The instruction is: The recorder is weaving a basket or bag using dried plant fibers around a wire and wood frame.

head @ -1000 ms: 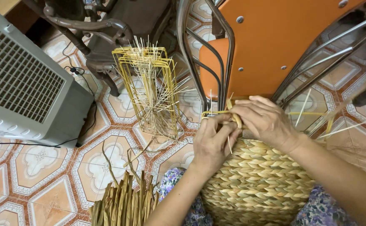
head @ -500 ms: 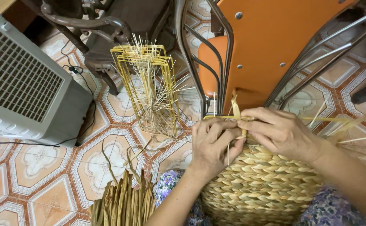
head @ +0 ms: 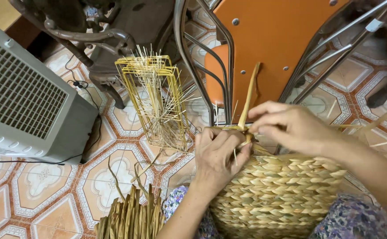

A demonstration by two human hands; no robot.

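Observation:
A woven straw basket [head: 277, 194] rests on my lap, its rim turned away from me. My left hand [head: 217, 157] presses on the rim and pinches the weave there. My right hand [head: 290, 126] grips a long dried straw strand [head: 248, 99] just above the rim, and the strand sticks upward in front of the orange chair. Thin stiff straw spokes poke out sideways at the rim on the right.
An orange chair [head: 268, 40] with chrome legs stands just beyond the basket. A yellow wire frame [head: 153, 97] full of thin sticks stands on the patterned tile floor [head: 47, 190]. A grey fan unit [head: 25, 97] sits at left. A bundle of dried straw [head: 131, 217] lies at bottom.
My right hand has pulled the straw strand up and out, so it now stands tall above the rim. Both hands have shifted slightly right along the rim.

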